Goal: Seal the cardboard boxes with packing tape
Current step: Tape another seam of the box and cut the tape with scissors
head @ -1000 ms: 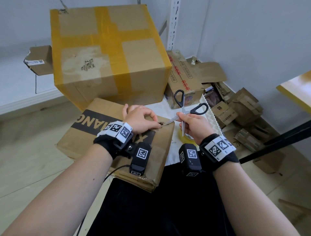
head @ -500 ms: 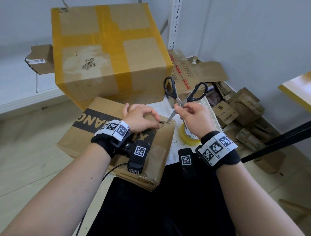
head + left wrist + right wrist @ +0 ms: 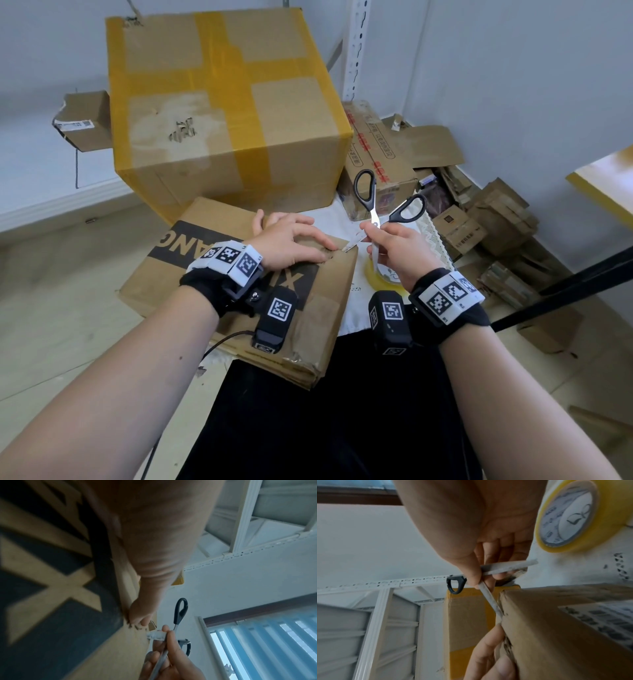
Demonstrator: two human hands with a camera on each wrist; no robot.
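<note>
A flat brown cardboard box with a black printed band lies in front of me. My left hand rests on its top, fingers pressing near the far right corner, where the cardboard is torn. Just right of that corner, my right hand grips black-handled scissors by the blades, handles pointing up and away. The blades are spread, and one blade reaches down to the corner beside my left fingertip. A yellow roll of packing tape lies on the white cloth under my right hand.
A big box crossed with yellow tape stands right behind the flat one. Smaller boxes and flattened cardboard pile up along the right wall. A white shelf upright rises behind, and a yellow-edged tabletop juts in at right.
The scissors' handles swung up, then came partly back down, while a blade tip stayed at the box corner. My left fingers have flattened onto the box top.
</note>
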